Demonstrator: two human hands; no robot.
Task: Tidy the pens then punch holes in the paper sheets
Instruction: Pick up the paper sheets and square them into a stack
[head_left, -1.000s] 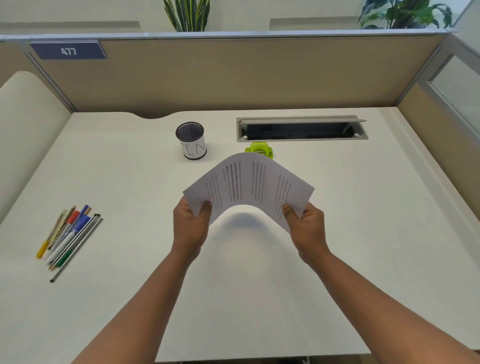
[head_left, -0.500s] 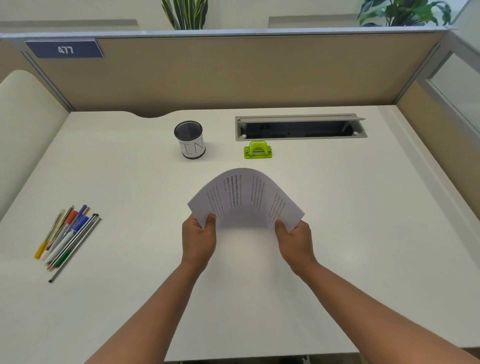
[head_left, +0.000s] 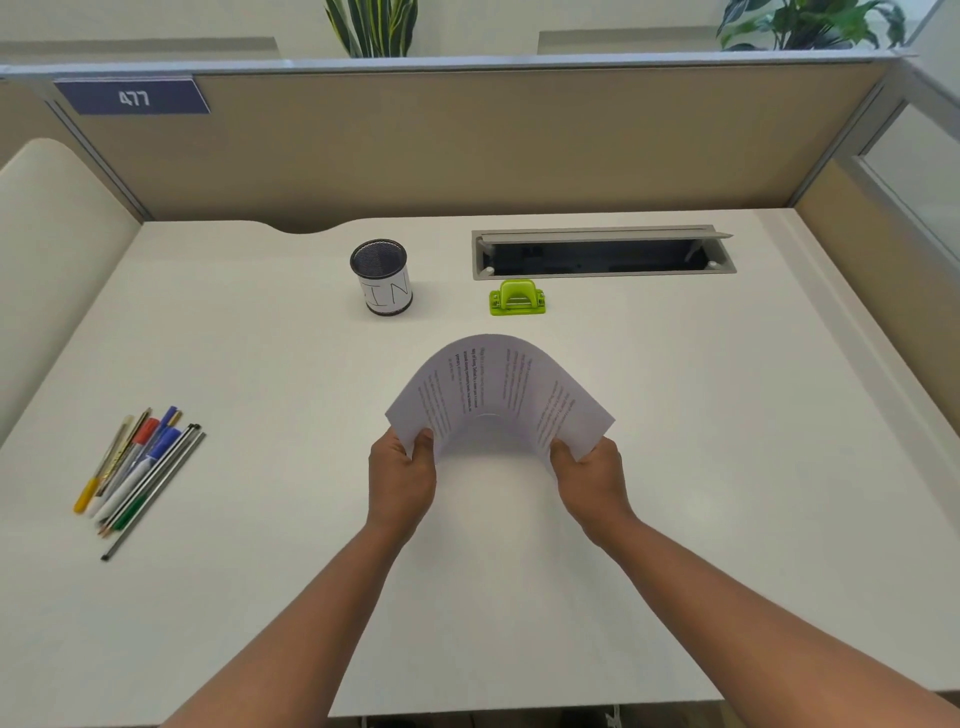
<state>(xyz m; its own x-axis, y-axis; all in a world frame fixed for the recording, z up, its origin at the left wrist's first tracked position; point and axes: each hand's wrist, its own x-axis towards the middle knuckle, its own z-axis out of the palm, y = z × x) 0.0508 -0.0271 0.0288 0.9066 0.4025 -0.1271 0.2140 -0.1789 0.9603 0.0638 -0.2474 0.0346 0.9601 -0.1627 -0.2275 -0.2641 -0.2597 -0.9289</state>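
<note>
meanwhile, both hands' fingers (head_left: 423, 439) pinching bowed paper sheets (head_left: 498, 395); pens (head_left: 137, 470) outside mesh cup (head_left: 382, 278)

two bare forearms, no visible sleeves

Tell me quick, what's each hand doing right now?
Left hand: grips the left edge of the bowed white printed paper sheets.
Right hand: grips their right edge.

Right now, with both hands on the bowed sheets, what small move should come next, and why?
Probably lay the paper sheets flat on the desk: the pens lie loose, the pen cup looks empty, and the left hand and right hand are both occupied.
</note>
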